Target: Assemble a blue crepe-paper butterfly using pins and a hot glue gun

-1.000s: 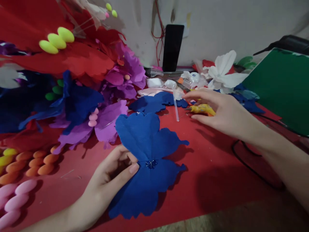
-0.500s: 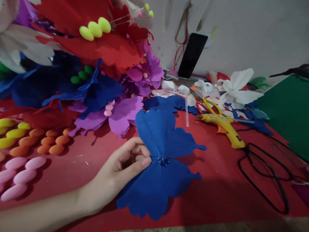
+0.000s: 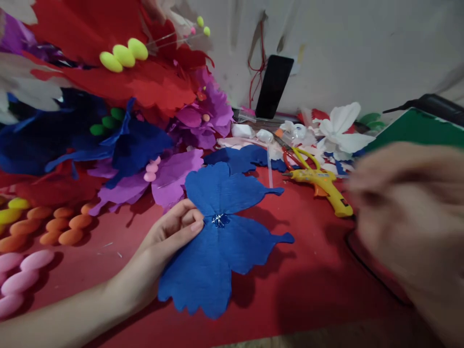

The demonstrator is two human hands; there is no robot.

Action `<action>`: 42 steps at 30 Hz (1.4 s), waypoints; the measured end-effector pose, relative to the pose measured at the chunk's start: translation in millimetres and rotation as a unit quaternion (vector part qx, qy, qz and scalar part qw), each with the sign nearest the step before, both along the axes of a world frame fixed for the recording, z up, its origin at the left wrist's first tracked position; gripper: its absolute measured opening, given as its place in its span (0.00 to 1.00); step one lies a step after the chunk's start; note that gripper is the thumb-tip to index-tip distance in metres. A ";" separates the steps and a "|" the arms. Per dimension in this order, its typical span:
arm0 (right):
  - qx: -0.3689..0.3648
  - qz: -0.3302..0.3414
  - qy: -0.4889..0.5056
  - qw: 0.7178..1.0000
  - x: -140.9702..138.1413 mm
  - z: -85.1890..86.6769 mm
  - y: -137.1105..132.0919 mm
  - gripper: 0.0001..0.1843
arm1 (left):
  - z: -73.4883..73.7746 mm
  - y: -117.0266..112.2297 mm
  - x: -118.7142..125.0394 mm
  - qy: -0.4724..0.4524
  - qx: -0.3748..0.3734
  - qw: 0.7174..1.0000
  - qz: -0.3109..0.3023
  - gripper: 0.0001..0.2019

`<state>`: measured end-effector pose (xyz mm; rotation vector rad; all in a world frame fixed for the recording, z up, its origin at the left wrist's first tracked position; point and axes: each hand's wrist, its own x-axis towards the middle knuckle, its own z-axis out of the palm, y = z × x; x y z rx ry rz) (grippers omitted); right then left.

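Observation:
My left hand point(image 3: 168, 237) pinches the left edge of a blue paper butterfly point(image 3: 210, 261) between thumb and fingers, holding it above the red table top. At the butterfly's middle sits a small shiny blue cluster point(image 3: 219, 221) with silvery strands. My right hand point(image 3: 406, 217) is raised at the right side of the view, smeared by motion, so its fingers cannot be made out. It is apart from the butterfly and closest to a yellow glue gun point(image 3: 328, 188) lying on the table.
Large red, blue and purple paper butterflies point(image 3: 119, 89) crowd the left. Orange point(image 3: 70, 236) and pink oval pieces point(image 3: 21, 280) lie in rows near my left arm. Scissors point(image 3: 304, 157), white petals point(image 3: 340, 130) and a dark phone point(image 3: 274, 84) are at the back. A black cord point(image 3: 373, 275) runs below my right hand.
My right hand has come into view from the right. My left hand and the butterfly appear further left, and the whole view has shifted with the head.

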<state>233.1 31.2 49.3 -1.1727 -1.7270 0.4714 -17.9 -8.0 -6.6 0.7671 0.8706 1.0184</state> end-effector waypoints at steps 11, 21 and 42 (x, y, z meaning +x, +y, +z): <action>-0.399 0.328 0.148 0.843 -27.0 -25.2 8.9 0.15 | 1.1 0.3 1.2 -0.021 -0.034 0.999 -0.014 0.13; -0.275 0.233 0.293 0.885 -5.7 -10.4 28.6 0.19 | 5.1 -0.4 0.4 -0.058 -0.055 0.997 -0.002 0.12; -0.196 0.151 0.340 0.907 -6.5 -3.3 26.4 0.14 | -5.3 -10.3 -4.7 0.103 0.063 0.991 -0.051 0.12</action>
